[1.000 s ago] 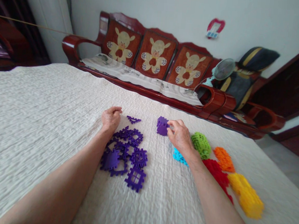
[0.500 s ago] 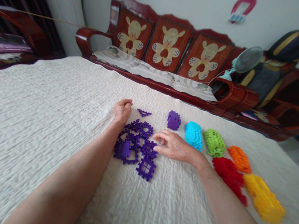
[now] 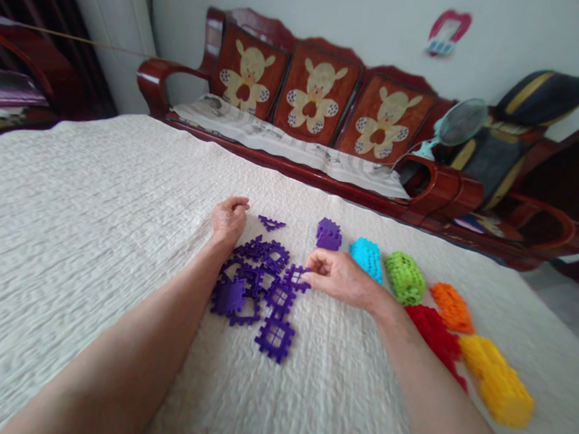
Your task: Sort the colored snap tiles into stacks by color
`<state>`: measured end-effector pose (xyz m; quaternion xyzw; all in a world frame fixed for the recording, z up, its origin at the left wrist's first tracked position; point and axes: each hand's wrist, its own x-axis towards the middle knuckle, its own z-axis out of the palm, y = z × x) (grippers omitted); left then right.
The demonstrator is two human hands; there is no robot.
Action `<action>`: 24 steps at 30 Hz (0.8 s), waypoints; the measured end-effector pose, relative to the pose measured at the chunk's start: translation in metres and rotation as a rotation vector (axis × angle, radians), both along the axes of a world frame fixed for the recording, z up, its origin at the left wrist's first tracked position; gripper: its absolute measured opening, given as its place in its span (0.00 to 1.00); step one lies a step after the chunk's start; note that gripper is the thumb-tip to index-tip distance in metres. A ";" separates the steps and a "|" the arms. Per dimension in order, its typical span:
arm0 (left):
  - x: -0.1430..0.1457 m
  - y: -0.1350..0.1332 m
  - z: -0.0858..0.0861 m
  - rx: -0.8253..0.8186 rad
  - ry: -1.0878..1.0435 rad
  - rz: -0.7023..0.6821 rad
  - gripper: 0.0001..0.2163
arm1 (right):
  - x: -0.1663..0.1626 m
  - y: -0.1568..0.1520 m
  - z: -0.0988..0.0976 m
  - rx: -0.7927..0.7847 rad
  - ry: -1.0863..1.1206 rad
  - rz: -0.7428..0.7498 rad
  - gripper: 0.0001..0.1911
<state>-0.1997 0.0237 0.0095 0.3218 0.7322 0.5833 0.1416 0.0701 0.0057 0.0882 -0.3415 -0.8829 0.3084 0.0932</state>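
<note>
My right hand (image 3: 338,274) pinches the edge of a purple window-shaped building tile (image 3: 297,278) at the right side of a loose purple pile. Two more window tiles, one at the pile's edge (image 3: 280,297) and one nearer to me (image 3: 275,337), lie flat. A solid purple square tile (image 3: 229,296) rests on top of the pile's left part. My left hand (image 3: 230,218) lies curled on the bedspread behind the pile, its fingers closed; whether it holds anything is hidden. A purple triangular piece (image 3: 271,223) lies just right of it.
To the right stand a small purple stack (image 3: 329,233) and groups of blue (image 3: 367,258), green (image 3: 404,278), orange (image 3: 453,307), red (image 3: 433,335) and yellow tiles (image 3: 500,381) on the quilted white cover (image 3: 93,228). A wooden sofa (image 3: 284,156) stands beyond.
My right hand has closed on a window tile and lifted or drawn it slightly off the pile, toward the right. My left hand stays where it was; the whole view shifted slightly.
</note>
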 end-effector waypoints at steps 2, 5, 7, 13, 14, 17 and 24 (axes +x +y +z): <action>0.000 0.000 0.000 0.012 0.007 0.002 0.15 | 0.001 -0.003 0.003 0.272 -0.084 -0.106 0.02; 0.000 0.000 0.000 0.000 0.006 0.002 0.14 | -0.002 -0.015 0.009 0.575 -0.251 -0.201 0.01; 0.000 0.000 0.000 -0.023 0.002 -0.001 0.15 | -0.005 -0.025 0.013 0.645 -0.344 -0.218 0.04; -0.001 0.001 0.000 -0.009 0.002 -0.006 0.15 | -0.001 -0.026 0.020 0.378 -0.307 -0.123 0.12; -0.001 0.000 0.000 -0.014 0.001 -0.003 0.15 | 0.002 -0.021 0.020 0.298 -0.254 -0.087 0.11; 0.000 -0.001 0.002 -0.025 -0.001 0.004 0.15 | 0.012 -0.006 0.022 0.176 -0.114 0.002 0.08; -0.002 0.001 -0.002 -0.001 0.000 -0.006 0.16 | 0.015 -0.011 0.021 0.180 -0.133 0.333 0.24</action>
